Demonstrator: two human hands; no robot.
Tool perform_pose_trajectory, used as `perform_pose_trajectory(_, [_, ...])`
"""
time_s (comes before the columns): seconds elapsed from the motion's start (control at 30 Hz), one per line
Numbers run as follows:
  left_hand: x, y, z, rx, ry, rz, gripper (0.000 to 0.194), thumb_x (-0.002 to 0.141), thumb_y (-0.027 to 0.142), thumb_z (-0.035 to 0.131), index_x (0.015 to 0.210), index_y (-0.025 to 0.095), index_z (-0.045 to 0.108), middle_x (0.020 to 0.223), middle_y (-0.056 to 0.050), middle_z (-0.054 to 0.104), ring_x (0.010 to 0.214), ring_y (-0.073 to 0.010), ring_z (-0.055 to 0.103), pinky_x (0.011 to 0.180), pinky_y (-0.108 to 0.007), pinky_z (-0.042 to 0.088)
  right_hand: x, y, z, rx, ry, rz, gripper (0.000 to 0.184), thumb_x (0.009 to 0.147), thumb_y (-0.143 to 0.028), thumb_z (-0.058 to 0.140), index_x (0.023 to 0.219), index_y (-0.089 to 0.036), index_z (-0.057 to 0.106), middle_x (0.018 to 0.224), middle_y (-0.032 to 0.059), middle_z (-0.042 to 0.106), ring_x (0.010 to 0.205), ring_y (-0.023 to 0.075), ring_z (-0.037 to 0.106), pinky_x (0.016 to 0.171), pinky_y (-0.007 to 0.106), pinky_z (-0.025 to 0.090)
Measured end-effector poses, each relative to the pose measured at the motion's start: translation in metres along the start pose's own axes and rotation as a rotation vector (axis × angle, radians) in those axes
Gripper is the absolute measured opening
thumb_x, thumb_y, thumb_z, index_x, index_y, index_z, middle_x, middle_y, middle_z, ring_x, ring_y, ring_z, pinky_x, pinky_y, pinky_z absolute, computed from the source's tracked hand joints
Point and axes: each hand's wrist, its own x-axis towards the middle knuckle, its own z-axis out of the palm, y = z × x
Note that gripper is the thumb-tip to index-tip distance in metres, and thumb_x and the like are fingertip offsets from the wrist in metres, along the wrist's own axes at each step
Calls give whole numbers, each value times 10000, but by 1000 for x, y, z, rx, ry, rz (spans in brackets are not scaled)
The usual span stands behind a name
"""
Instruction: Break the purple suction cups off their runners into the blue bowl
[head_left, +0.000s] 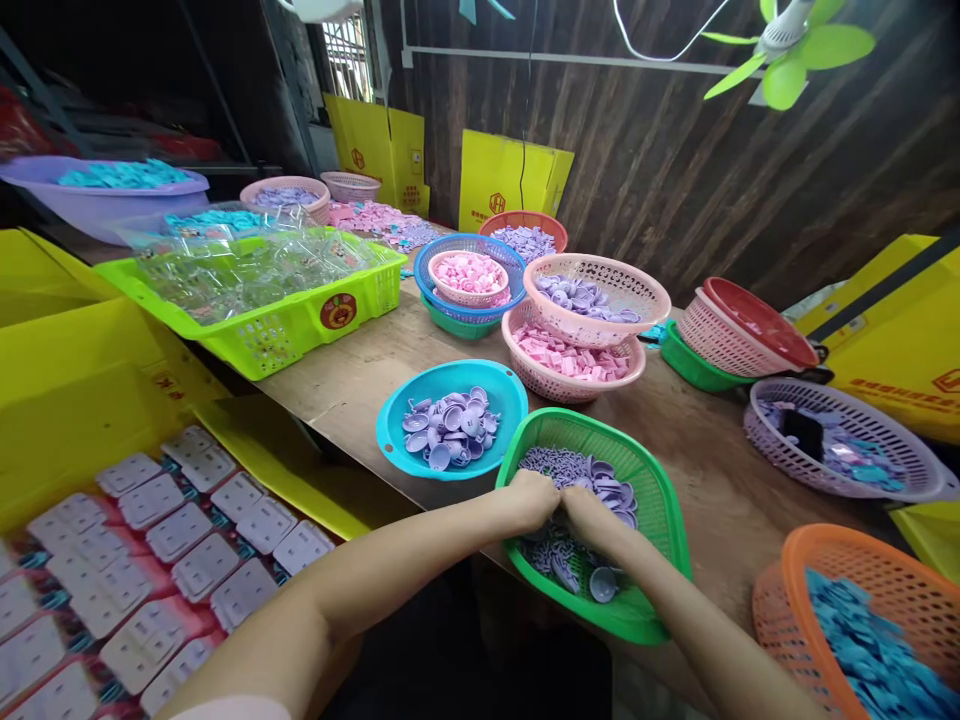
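Note:
Both my hands are down inside a green plastic basket (654, 505) at the table's near edge, among small purple plastic parts (600, 488). My left hand (531, 500) is curled with its fingers closed on parts I cannot make out. My right hand (586, 512) meets it fingertip to fingertip, also closed in a pinch over the pile. Just left of the basket sits a blue bowl (420, 402) with several purple round cups (450, 430).
Pink baskets (626, 275) of purple and pink pieces stand behind. A lime tray (300, 325) of clear bags is at left, an orange basket (832, 560) of blue parts at right, a lilac basket (885, 420) beyond it, packaged items (172, 560) in a yellow box at lower left.

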Motion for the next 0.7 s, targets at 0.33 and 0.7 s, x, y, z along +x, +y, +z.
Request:
perform_pose_trajectory(0.33, [-4,-9,-8,-155,-31,-8,237,703,193,544,926,127,591,826,-113,646,712,-200,636,579,-250,488,-34,14,-14,519,190,123,209,796,-312,392,780,-168,542,522,-29,556,422,114,528,396,192,366])
perform_pose_trajectory(0.7, [-12,-4,-2,-1184,-11,-53,245,707,123,425,920,145,543,658,14,562,403,-83,548,409,-182,449,-44,6,-34,967,371,205,306,714,-402,574,867,-139,606,620,21,627,512,135,561,494,240,442])
